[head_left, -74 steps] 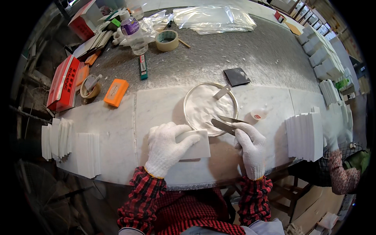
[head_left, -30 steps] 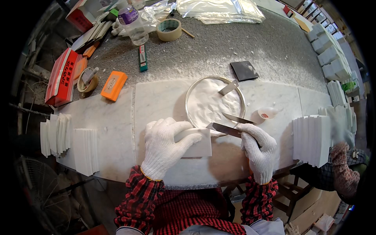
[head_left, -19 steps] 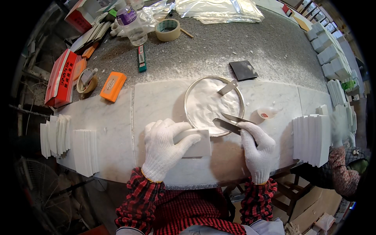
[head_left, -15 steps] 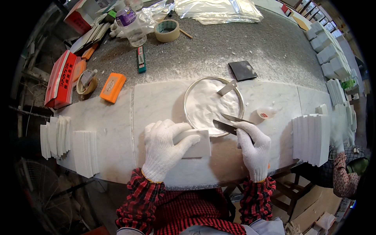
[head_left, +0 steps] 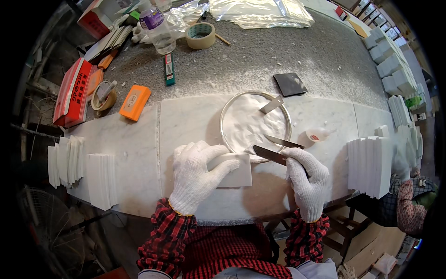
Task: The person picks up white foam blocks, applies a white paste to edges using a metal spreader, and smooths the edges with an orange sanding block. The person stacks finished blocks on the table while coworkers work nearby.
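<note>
Pinched between the thumb and fingers of my left hand (head_left: 193, 176), in a white knit glove, is a white rectangular tile (head_left: 240, 174). It is held over the near side of a round metal-rimmed pan (head_left: 221, 123). White powder or paste (head_left: 244, 116) fills the pan; which one I cannot tell. My gloved right hand (head_left: 307, 183) grips a dark flat metal blade (head_left: 270, 155), whose tip, with a white dab, points left over the pan's near rim. A second blade (head_left: 284, 141) rests across the pan's right rim, and a third, shorter metal blade (head_left: 272, 105) lies at its far right.
White tiles stand stacked at the left (head_left: 102, 181) and right (head_left: 368, 165). A small translucent bottle (head_left: 317, 135) lies right of the pan, a black square sheet (head_left: 290, 84) beyond it. Farther left are an orange box (head_left: 135, 103), tape roll (head_left: 200, 36) and plastic bottle (head_left: 160, 35). Another person's sleeve (head_left: 409, 204) shows at right.
My right hand has drawn back to the right and slightly down with the blade, whose tip now carries a white dab. My left hand and the tile stay nearly in place.
</note>
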Tool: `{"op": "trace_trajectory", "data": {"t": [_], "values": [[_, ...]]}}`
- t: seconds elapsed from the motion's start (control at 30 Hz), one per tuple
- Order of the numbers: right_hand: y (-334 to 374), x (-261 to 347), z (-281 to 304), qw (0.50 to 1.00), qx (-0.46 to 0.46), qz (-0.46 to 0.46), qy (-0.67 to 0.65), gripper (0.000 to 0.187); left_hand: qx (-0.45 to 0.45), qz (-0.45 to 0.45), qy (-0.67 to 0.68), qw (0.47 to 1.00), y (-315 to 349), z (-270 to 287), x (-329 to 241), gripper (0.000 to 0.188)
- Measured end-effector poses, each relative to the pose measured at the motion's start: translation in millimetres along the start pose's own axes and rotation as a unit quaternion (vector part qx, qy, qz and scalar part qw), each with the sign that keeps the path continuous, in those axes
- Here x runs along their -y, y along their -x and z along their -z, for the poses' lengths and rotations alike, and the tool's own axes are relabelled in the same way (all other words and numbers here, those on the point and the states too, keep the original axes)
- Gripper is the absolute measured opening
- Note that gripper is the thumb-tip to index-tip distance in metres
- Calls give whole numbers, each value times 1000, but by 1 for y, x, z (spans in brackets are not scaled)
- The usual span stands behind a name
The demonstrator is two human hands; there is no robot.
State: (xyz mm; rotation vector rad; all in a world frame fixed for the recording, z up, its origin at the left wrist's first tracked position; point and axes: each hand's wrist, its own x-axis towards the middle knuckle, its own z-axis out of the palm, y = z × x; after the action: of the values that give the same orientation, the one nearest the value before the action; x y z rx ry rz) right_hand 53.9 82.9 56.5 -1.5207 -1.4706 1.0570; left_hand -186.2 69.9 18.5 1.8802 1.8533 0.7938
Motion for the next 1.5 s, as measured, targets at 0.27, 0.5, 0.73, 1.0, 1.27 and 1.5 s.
{"op": "trace_trajectory", "data": {"t": [0.27,0.5,0.73,1.0,1.27,1.5], "values": [[0,2,0,998,-36,44,41,20,12,7,10,1000,0,1,0,31],[4,-7,0,985,-82,114,102,17,12,6,1,1000,-1,1,0,31],[6,2,2,999,-16,46,16,17,24,15,10,1000,-2,4,-1,32],[-1,14,3,993,29,69,91,18,89,37,57,994,-7,9,3,31],[1,9,17,993,-62,58,80,18,100,43,61,992,-6,11,3,34],[1,-8,-9,988,-15,106,108,24,96,51,71,992,6,22,-4,33]]}}
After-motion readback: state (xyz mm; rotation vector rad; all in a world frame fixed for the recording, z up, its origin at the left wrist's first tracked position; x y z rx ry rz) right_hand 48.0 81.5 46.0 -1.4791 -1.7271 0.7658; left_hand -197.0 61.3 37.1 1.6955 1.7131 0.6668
